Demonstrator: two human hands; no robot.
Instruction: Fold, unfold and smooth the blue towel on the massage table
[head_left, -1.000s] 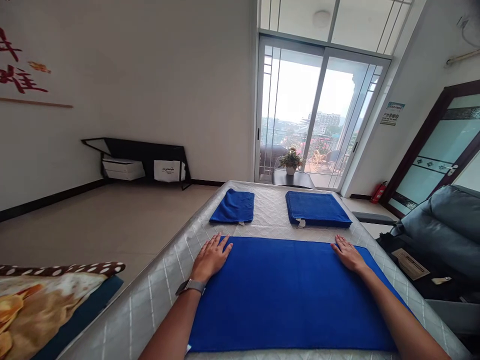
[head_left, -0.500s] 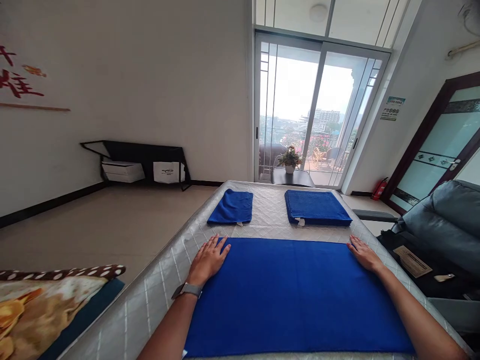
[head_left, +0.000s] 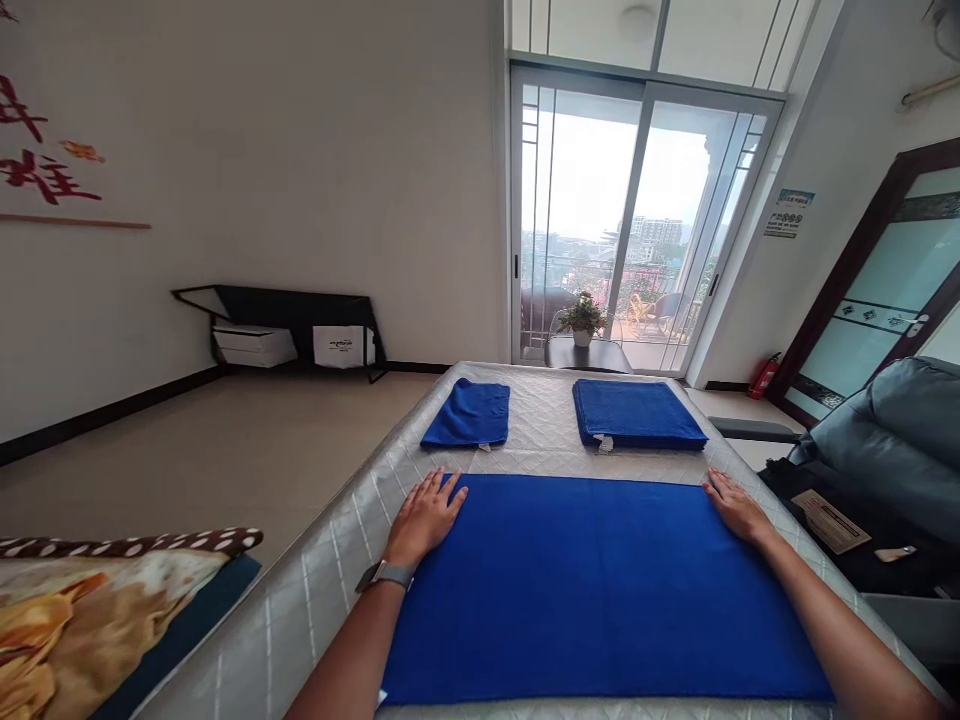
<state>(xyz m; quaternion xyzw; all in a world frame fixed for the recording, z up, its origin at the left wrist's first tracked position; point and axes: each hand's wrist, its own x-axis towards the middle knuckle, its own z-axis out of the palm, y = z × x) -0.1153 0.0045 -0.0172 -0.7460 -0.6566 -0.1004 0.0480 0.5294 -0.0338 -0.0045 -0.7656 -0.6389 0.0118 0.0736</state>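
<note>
A large blue towel [head_left: 592, 590] was spread flat across the near end of a quilted grey mattress [head_left: 322, 590], its long edges parallel to the mattress end. The left hand [head_left: 425, 517] was laid palm-down on the far left corner of the towel, fingers extended and slightly splayed, with nothing gripped; a watch [head_left: 385, 574] was worn on that wrist. The right hand [head_left: 736, 508] was likewise pressed flat, open, on the far right corner, with nothing held. With one open palm at each far corner, the cloth appeared to be pinned taut and smooth against the mattress rather than lifted. Beyond the hands, two smaller folded blue towels were set side by side but apart: a narrower one [head_left: 468, 414] on the left and a broader one [head_left: 636, 413] on the right. A patterned blanket [head_left: 90, 610] lay at lower left, off the mattress.
</note>
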